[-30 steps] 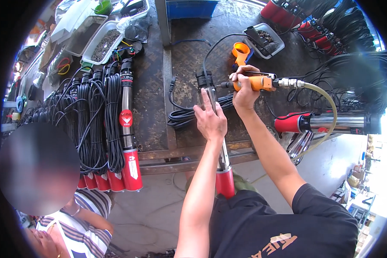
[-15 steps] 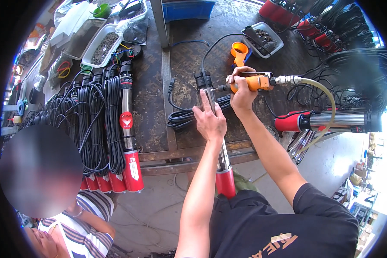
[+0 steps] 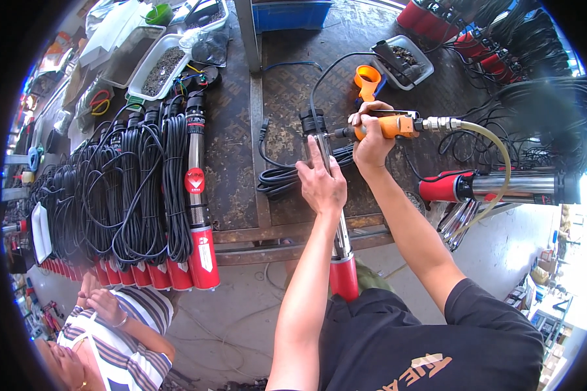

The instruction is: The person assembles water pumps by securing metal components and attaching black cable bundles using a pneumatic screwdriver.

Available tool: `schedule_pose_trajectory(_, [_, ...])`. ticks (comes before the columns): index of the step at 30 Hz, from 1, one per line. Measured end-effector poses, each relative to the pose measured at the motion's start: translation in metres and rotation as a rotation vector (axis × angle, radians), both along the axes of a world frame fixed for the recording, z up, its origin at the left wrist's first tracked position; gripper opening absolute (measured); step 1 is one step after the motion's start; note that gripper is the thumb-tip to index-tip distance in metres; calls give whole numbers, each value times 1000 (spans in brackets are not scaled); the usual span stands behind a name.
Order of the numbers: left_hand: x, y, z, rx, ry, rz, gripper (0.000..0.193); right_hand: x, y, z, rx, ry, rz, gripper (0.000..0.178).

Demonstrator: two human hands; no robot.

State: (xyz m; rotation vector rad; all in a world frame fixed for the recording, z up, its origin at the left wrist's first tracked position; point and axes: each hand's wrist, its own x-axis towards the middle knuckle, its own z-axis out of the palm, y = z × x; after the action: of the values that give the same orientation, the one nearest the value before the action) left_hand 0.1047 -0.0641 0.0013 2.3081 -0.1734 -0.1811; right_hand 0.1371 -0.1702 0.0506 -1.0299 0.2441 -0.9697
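A slim steel submersible pump (image 3: 344, 277) with a red end and a black top lies across the bench's front edge, its red end close to my body. My left hand (image 3: 323, 184) grips its steel body, index finger stretched along it towards the black top. In my right hand (image 3: 372, 144) is an orange air screwdriver (image 3: 398, 126), fingers wrapped round it. Its bit points left at the pump's side just below the black top; whether it sits in a screw is too small to tell. A coiled black cable (image 3: 280, 180) lies beside and beneath the pump.
Red-ended pumps with black cable coils (image 3: 147, 195) line the left side. Another pump (image 3: 496, 186) lies at the right, below the screwdriver's air hose (image 3: 499, 146). Behind are an orange tape dispenser (image 3: 368, 81), a parts tray (image 3: 404, 63) and a blue bin (image 3: 292, 15). A co-worker's hands (image 3: 101, 303) show lower left.
The view has shifted slightly. My hands, the pump and the screwdriver keep nearly the same positions relative to each other. The co-worker's hands now show at the lower left.
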Motion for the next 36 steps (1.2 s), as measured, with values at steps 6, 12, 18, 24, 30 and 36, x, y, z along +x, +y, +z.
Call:
schedule_pose_trajectory(6, [0,-1,-3,9,-17,4,72,0,-2,0,-4,12,-11,26])
schedule_pose_trajectory(12, [0,-1,-1,6,-10,0,72,1,-4,-2,-31,8,-13,25])
schedule_pose_trajectory(18, [-1,-2,0,8,-15,0,72,0,-3,-1,-29,10,12,25])
schedule_pose_trajectory(24, [0,-2,1,18,-15,0,71,2,-3,-1,-51,9,40,25])
schedule_pose_trajectory(30, [-1,-3,0,11,-20,1,72,4,-2,-2,-122,56,100,25])
schedule_pose_trajectory(36, [-3,-5,-5,30,-46,0,74,9,-3,-7,-157,93,129,24])
